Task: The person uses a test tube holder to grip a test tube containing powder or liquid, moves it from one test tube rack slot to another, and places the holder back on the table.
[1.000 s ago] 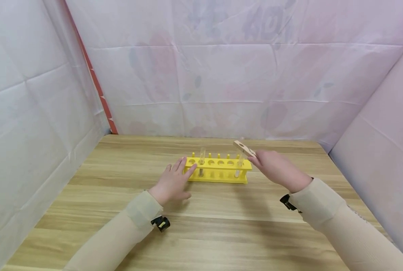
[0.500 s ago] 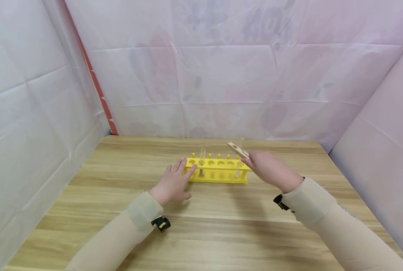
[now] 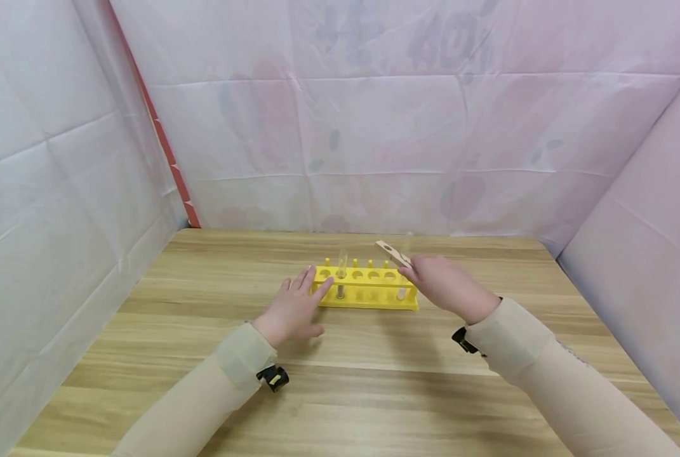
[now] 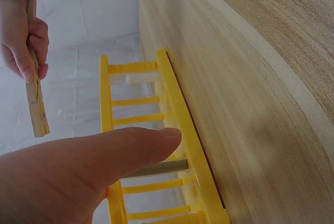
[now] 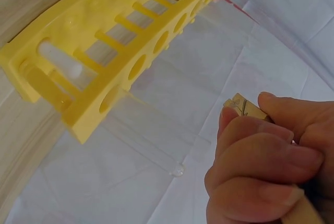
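One left hand (image 3: 294,308), fingers extended, against the left end of the crosswise yellow rack (image 3: 368,304), then one right hand (image 3: 448,285) grasping a wooden clamp (image 3: 397,256) above the rack's right end, nearer the clear test tube (image 5: 143,138) standing there.

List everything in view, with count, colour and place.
Table: 1, wood-brown, foreground
Sheets: count unclear, whitish with pink tints, behind and beside table
Strip: 1, red, rear left corner
Rack: 1, yellow, on table
Tubes: 2, clear, in rack; one, brownish inside, second hole from left; other, white inside, right end hole
Clamp: 1, pale wood, near rack's right end
Wrist devices: 2, black, one per wrist
Sleeves: 2, beige, one per arm
Left grip: 1, bare, touching rack's left end
Right grip: 1, bare, holding clamp
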The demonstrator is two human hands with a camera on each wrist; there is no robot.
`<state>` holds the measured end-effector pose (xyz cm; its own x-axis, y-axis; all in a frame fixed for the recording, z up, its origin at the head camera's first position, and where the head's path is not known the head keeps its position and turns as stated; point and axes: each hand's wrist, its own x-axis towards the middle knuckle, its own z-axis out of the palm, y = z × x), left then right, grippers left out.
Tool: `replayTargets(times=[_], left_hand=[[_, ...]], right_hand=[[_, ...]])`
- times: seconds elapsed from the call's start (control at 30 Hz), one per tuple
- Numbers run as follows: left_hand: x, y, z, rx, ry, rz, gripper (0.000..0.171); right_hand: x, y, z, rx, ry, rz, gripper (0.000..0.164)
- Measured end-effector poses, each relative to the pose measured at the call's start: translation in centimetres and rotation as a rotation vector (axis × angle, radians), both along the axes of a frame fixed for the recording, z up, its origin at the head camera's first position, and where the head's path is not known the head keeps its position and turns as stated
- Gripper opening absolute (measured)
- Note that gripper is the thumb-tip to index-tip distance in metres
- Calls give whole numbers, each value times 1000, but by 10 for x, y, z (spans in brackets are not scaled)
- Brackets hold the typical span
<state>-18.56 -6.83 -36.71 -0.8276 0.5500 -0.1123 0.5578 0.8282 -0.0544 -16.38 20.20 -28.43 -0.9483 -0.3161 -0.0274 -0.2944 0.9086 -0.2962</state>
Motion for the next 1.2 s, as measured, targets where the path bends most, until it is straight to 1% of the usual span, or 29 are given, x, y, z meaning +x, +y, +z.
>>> replayTargets(times=[0.1, 0.37, 0.67, 0.93, 1.2], left_hand=[[1, 0, 1, 6, -8, 5, 95], [4, 0, 3, 32, -8, 1, 93], [3, -1, 2, 35, -3, -4, 95], [3, 1, 1, 23, 0, 0, 95], [3, 2, -1, 18, -2, 4, 95]], right_hand=[[-1, -3, -1, 2, 2, 1, 29], [-4, -9, -4, -5, -32, -3, 28], [-7, -18, -7, -2, -27, 16, 27], [-9, -26, -9, -27, 8, 40, 27], [-13, -32, -11, -14, 39, 54, 28]])
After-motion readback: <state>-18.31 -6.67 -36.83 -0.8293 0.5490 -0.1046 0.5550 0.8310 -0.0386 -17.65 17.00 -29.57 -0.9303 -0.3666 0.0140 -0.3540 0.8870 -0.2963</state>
